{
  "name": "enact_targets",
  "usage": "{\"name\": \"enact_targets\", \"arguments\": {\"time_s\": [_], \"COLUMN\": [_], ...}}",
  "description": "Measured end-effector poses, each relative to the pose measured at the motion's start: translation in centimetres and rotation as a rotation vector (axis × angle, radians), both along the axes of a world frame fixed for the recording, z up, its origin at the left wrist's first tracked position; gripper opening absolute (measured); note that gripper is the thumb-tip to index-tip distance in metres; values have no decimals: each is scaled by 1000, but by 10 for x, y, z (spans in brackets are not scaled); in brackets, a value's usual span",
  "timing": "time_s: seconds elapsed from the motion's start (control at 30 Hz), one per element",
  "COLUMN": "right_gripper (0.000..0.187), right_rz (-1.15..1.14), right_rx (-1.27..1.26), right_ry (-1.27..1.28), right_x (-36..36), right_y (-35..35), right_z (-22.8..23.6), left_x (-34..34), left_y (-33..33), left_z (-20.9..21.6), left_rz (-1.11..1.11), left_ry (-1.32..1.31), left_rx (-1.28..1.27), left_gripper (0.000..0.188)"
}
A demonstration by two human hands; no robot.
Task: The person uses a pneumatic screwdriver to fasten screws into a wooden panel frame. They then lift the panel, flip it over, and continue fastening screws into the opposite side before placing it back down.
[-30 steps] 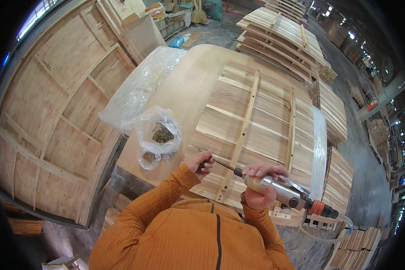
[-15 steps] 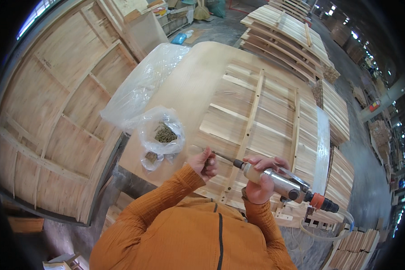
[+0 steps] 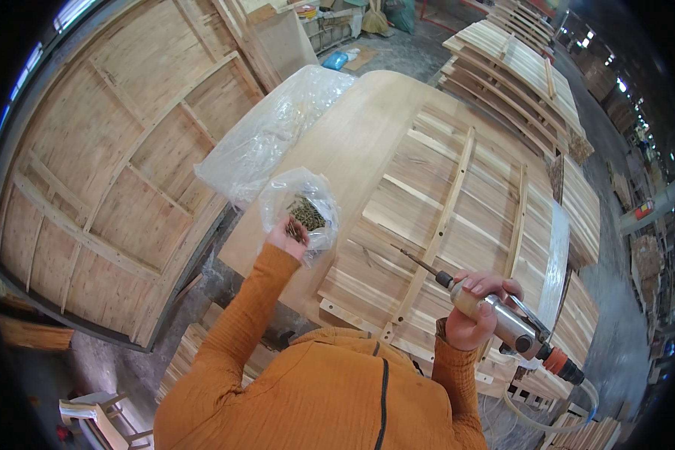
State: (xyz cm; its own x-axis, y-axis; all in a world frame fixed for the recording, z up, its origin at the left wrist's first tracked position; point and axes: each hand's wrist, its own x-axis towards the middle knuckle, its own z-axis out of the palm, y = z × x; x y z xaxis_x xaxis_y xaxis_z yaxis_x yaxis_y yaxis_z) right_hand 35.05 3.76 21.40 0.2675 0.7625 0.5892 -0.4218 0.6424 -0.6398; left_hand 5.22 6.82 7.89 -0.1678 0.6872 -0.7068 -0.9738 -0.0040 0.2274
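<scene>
My left hand [image 3: 289,238] reaches over the near rim of a clear plastic bag [image 3: 277,196]. Its fingers are curled round some small screws, partly hidden by the hand. More screws [image 3: 307,214] lie heaped inside the bag. In my right hand [image 3: 478,307] is a silver air screwdriver [image 3: 508,324] with a long thin bit, which points up and left over the slatted wooden panel [image 3: 401,202]. The bit's tip stays clear of the crosswise batten [image 3: 448,206], which has dark holes along it. A hose [image 3: 591,401] trails from the tool's orange-and-black end.
A plastic-wrapped bundle [image 3: 274,124] lies beyond the bag on a smooth wooden board [image 3: 360,120]. Large framed plywood panels [image 3: 120,157] lean at the left. Stacked slatted panels [image 3: 510,67] stand at the far right. A small wooden frame [image 3: 101,416] sits on the floor at lower left.
My left hand has gone from beside the bit's tip to the bag of screws, up and left. The right hand has shifted slightly right with the air screwdriver. The whole view has swung.
</scene>
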Motion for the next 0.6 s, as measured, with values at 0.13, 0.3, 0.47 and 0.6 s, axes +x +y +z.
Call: {"name": "enact_targets", "arguments": {"time_s": [0.13,0.3,0.47,0.6], "right_gripper": [41,41,39,38], "right_rz": [-12,-103,-88,-81], "right_rx": [29,-9,-17,-10], "right_ry": [-60,-31,-11,-28], "right_x": [3,11,14,14], "right_y": [-6,-14,-19,-26], "right_z": [4,9,14,13], "left_x": [-36,-67,-88,-65], "left_y": [-3,-33,-73,-65], "left_z": [-3,-14,-65,-58], "left_rz": [-91,-161,-609,-1055], "left_ry": [-56,496,1248,1879], "left_rx": [251,157,-6,-342], "left_gripper": [8,12,21,23]}}
